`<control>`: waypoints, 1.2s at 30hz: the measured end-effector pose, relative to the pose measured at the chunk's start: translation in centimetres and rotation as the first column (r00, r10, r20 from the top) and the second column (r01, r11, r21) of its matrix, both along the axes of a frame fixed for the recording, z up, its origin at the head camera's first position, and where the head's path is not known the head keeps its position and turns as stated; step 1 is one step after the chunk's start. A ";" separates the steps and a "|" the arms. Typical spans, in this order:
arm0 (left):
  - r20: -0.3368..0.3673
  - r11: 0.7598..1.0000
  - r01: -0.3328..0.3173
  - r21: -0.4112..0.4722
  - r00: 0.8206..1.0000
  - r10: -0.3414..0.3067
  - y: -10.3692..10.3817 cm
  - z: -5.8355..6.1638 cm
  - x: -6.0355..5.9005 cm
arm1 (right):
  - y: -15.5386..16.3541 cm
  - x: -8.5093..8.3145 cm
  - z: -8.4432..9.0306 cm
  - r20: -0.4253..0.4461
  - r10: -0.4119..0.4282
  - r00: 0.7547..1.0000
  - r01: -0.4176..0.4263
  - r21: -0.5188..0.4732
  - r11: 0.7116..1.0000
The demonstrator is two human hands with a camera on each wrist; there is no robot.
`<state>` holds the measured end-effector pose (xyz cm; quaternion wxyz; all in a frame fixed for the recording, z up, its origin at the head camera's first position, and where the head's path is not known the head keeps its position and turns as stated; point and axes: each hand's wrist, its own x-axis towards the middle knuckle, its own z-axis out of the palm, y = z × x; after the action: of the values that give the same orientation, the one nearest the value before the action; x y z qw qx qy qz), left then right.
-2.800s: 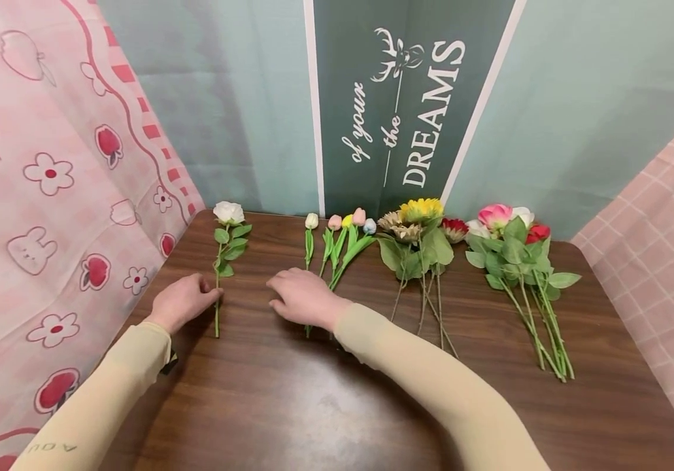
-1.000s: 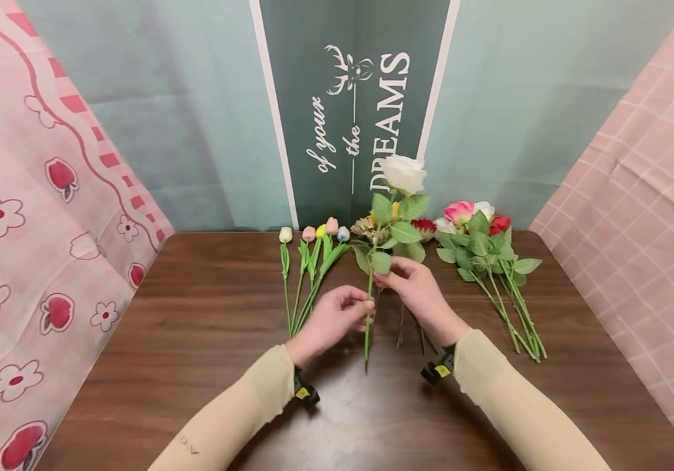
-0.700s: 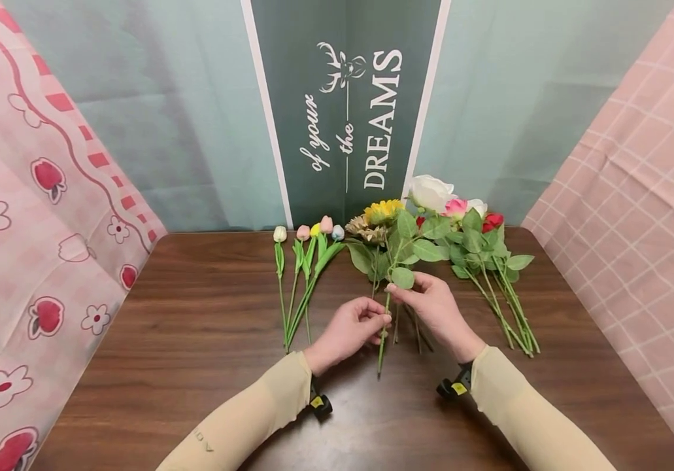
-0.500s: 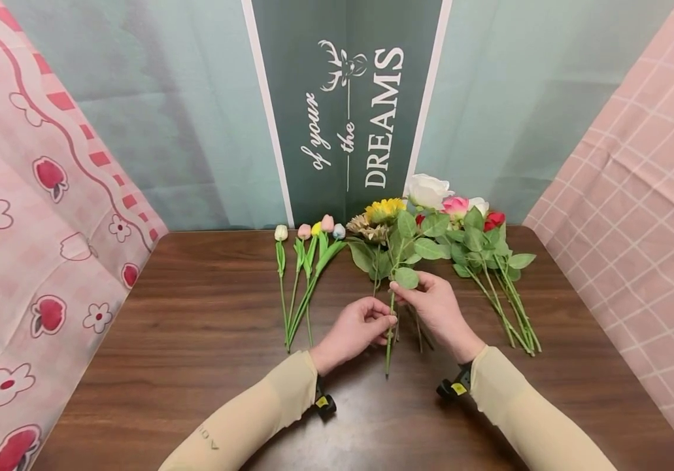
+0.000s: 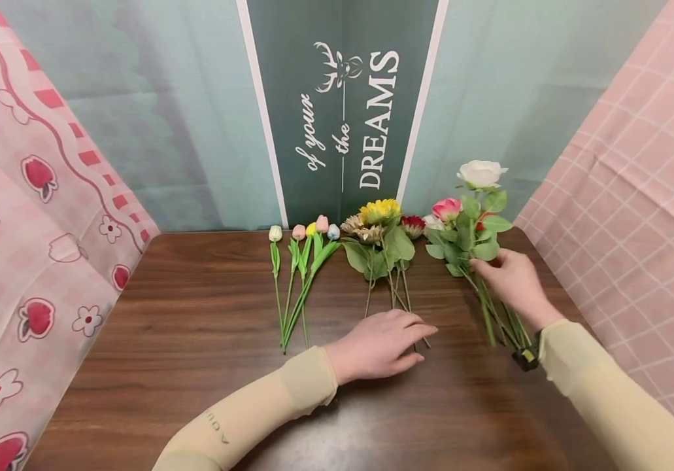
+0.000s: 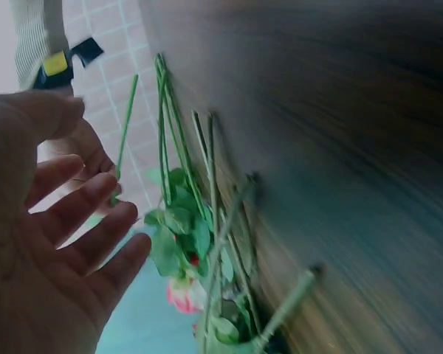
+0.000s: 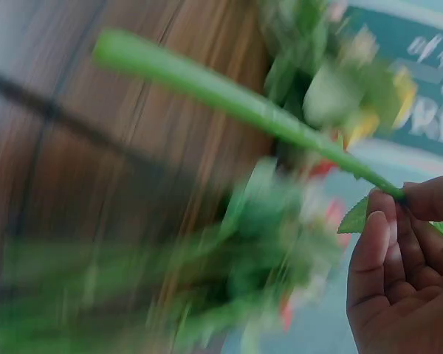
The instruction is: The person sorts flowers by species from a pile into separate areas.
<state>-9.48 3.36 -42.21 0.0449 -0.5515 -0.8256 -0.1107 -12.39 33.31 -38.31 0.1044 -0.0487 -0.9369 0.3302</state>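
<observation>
White rose, green stem and leaves, being held upright over worktop's far right corner by right hand, fingers pinching stem. Left hand resting, fingers relaxed apart. Dark wood-grain worktop; teal backdrop.

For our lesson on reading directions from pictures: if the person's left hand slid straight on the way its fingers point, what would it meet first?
The left hand lies flat on the table, fingers pointing right. The sunflower stems already lie at its fingertips, so probably those first; beyond them, the rose bunch stems. Depth is uncertain.
</observation>
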 end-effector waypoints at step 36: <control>-0.019 0.994 0.072 -0.083 0.997 -0.073 -0.2 -1.4 0.7 | 5.6 -0.7 -3.5 0.043 -0.010 0.999 0.000 0.220 0.976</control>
<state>-8.79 3.18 -43.61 0.0272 -0.5836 -0.8084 -0.0722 -13.06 38.88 -41.77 0.0893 -0.0465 -0.9695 0.2232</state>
